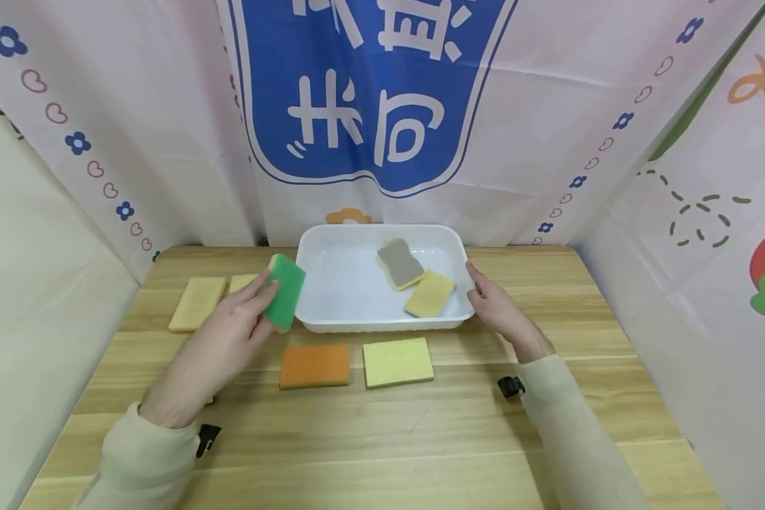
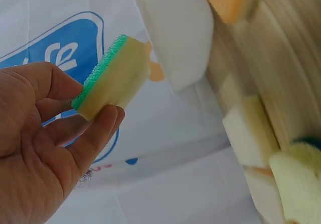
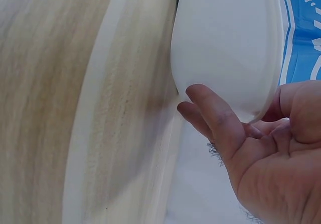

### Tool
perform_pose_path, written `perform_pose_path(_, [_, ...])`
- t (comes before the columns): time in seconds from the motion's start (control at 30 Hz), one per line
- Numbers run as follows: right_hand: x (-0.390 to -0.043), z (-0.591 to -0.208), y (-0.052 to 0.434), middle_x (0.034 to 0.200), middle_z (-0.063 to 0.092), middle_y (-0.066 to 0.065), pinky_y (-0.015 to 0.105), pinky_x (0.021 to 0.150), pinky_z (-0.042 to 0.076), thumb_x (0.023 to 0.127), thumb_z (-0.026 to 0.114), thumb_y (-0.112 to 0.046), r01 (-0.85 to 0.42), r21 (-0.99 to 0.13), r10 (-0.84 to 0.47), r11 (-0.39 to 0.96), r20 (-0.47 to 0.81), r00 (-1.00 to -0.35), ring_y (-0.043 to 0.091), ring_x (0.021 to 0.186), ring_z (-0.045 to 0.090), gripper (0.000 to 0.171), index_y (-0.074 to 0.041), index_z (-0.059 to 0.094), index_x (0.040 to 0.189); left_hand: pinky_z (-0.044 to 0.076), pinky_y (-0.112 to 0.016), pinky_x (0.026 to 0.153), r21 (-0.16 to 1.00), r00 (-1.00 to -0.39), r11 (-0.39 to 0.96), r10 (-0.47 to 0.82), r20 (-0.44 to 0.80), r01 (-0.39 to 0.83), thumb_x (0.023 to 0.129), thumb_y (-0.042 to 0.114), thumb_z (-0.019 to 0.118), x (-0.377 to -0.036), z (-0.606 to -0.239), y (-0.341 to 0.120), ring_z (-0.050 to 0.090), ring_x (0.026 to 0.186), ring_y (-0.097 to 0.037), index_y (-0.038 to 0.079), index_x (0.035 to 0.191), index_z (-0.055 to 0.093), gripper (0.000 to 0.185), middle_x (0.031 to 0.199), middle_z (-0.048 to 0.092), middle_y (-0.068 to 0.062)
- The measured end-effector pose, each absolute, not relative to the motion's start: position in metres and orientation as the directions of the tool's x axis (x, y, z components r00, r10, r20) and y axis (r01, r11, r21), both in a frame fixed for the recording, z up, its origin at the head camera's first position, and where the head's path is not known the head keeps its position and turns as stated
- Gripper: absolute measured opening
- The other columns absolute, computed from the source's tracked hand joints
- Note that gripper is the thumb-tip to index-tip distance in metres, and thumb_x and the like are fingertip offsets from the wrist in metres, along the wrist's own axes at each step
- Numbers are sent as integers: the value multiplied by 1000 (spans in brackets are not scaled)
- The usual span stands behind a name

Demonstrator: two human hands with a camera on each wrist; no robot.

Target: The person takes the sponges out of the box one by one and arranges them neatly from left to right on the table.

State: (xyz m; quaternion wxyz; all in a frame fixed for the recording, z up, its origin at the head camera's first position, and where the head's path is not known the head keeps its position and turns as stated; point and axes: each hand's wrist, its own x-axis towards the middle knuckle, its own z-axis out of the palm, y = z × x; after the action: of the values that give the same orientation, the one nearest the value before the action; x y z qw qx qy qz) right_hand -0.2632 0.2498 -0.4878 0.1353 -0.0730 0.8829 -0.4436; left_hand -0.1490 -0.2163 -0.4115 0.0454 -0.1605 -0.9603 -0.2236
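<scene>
My left hand [image 1: 232, 329] pinches a sponge [image 1: 285, 292] with a green scouring face and a pale yellow body. It is raised beside the left end of a white tray [image 1: 344, 324]; the left wrist view shows the sponge [image 2: 116, 78] between thumb and fingers. My right hand [image 1: 502, 312] grips the tray's right end, and in the right wrist view its fingers [image 3: 215, 113] lie along the outer wall with the thumb at the rim. Inside the tray, toward the right, lie a grey-faced sponge [image 1: 400, 263] and a yellow sponge [image 1: 430, 294], their edges meeting.
In front of the tray, an orange sponge [image 1: 315, 365] and a light yellow sponge [image 1: 398, 362] lie side by side on the wooden table [image 1: 357, 446]. Pale yellow sponges [image 1: 197, 304] lie at the left, partly behind my left hand. A printed curtain [image 1: 516, 142] hangs behind the table.
</scene>
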Motion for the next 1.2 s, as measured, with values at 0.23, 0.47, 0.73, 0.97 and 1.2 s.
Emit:
perform_pose_path(0.23, [-263,-487,250,192,23,33,43,107,71,124,35,-10,-4,-800,-245,600,-179,-953,48,141,71,70,-8,7,189,52,-80,123,361,-952,882,264,155,303,111,0,66,-137,-419,-239,53,156,-70,-17,164,54,57,177,43,-45])
perform_pose_path(0.47, [-264,-490,249,192,26,32,45,99,71,124,35,-11,0,-796,-234,606,-178,-956,43,128,75,70,-10,8,189,54,-79,120,325,-953,896,291,85,303,109,-1,68,-125,-428,-253,54,153,-71,-20,163,52,59,174,42,-50])
perform_pose_path(0.73, [-265,-491,248,191,30,31,30,78,63,123,37,-11,-14,-775,-223,632,-165,-961,28,93,66,71,-9,11,189,58,-76,117,297,-944,896,323,71,329,106,-1,77,-114,-443,-255,62,148,-69,-21,157,58,58,169,48,-49])
perform_pose_path(0.97, [-264,-490,247,189,36,30,24,70,55,123,37,-11,-9,-762,-211,648,-168,-963,19,80,55,70,-10,12,189,56,-77,121,298,-945,897,322,65,326,107,-1,75,-108,-455,-256,62,149,-68,-21,156,60,55,169,51,-47])
perform_pose_path(1.2, [-264,-489,247,189,35,31,35,82,64,124,36,-12,-2,-766,-210,643,-174,-962,30,98,69,70,-10,11,189,61,-74,117,298,-945,898,320,61,323,104,-3,75,-105,-462,-259,67,144,-66,-20,150,67,50,168,51,-49])
